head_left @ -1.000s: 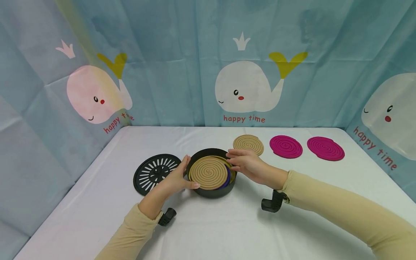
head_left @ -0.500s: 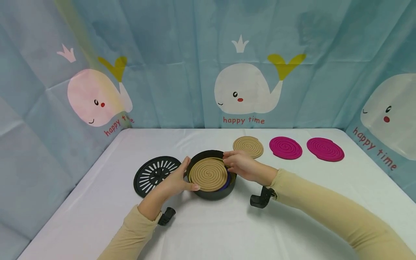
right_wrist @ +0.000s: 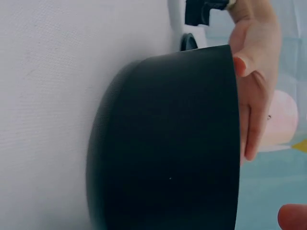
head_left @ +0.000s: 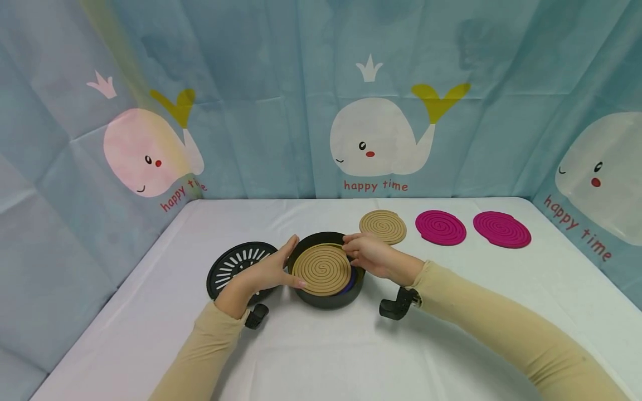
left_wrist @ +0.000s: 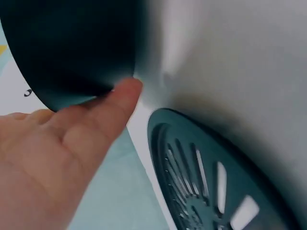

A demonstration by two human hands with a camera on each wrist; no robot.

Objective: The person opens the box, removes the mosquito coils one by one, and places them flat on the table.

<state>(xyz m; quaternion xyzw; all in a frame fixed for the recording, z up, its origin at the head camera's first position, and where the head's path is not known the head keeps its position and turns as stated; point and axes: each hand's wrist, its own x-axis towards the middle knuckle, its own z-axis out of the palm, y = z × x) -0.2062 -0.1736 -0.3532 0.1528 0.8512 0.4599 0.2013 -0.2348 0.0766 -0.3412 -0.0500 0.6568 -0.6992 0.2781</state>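
Note:
A black round tin (head_left: pixel 331 301) holds a tan mosquito coil (head_left: pixel 322 270) on top, with yellow and purple coil edges showing beneath it. My left hand (head_left: pixel 264 273) rests at the tin's left side. Its fingers lie fairly straight at the rim and its thumb reaches over the tan coil's edge. In the left wrist view these fingers (left_wrist: pixel 108 110) touch the dark tin. My right hand (head_left: pixel 376 257) reaches over the right rim, fingers bent beside the coils; whether they pinch one is hidden. The right wrist view has the tin's wall (right_wrist: pixel 172 139) in front and one fingertip (right_wrist: pixel 293 217) of my right hand.
A black slotted lid (head_left: pixel 225 273) lies left of the tin, partly behind my left hand. Behind on the white table are a second tan coil (head_left: pixel 383 225) and two magenta coils, one nearer (head_left: pixel 440 227) and one farther right (head_left: pixel 502 229). A printed curtain (head_left: pixel 261 139) stands behind.
My right hand has moved left and farther over the tin's rim, its fingers now more bent. Less of the purple coil shows. The left hand has stayed at the tin, its wrist slightly raised.

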